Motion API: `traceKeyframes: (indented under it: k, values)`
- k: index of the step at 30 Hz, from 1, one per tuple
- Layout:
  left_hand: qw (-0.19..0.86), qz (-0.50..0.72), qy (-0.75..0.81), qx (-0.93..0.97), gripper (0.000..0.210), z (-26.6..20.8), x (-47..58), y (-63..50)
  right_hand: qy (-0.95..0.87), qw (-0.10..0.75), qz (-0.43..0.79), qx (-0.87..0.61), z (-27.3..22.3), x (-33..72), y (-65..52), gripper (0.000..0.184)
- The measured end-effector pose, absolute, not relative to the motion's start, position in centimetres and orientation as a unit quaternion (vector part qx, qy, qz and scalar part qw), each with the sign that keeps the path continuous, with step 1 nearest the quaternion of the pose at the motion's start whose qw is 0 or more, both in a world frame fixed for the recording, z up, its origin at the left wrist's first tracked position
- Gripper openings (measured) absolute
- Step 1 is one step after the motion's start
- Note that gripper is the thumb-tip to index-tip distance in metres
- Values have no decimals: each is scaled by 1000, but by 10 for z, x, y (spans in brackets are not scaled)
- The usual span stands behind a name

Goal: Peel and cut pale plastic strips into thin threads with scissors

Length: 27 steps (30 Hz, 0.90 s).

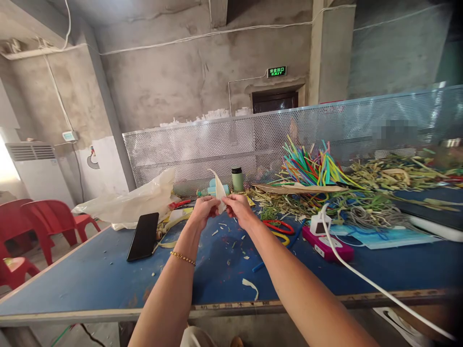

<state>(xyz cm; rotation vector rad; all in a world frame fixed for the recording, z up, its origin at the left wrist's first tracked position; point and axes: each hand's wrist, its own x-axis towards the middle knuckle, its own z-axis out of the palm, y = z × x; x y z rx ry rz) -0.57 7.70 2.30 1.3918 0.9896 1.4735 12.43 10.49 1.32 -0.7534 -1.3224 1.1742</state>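
The light is soft and moderate, strongest at the far left, where a patch beside the white cabinet (39, 168) burns out to pure white. The grey wall (173, 72) is evenly but dully lit, and the exit sign (277, 72) glows a crisp green. Pale streaks of glare lie on the right part of the perforated panel (427, 107), near a small pixelated patch. The blue tabletop (94, 284) carries faint, soft-edged shadows, while the space beneath it is dimmer. The left hand (207, 209) and right hand (237, 208) look fairly sharp; the far right turns hazy and smeared, darkening to black at the edge. Wide-angle stretching enlarges the forearms (171, 284) toward the bottom.
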Motion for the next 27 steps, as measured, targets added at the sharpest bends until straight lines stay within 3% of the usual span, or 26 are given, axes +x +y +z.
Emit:
traceKeyframes:
  k: [13, 27]
  values:
    - [448, 590, 403, 538, 16, 19, -11, 82, -566, 525, 553, -313, 16, 133, 104, 7]
    - [441, 593, 392, 547, 15, 20, -9, 81, -585, 500, 563, -303, 19, 137, 102, 11]
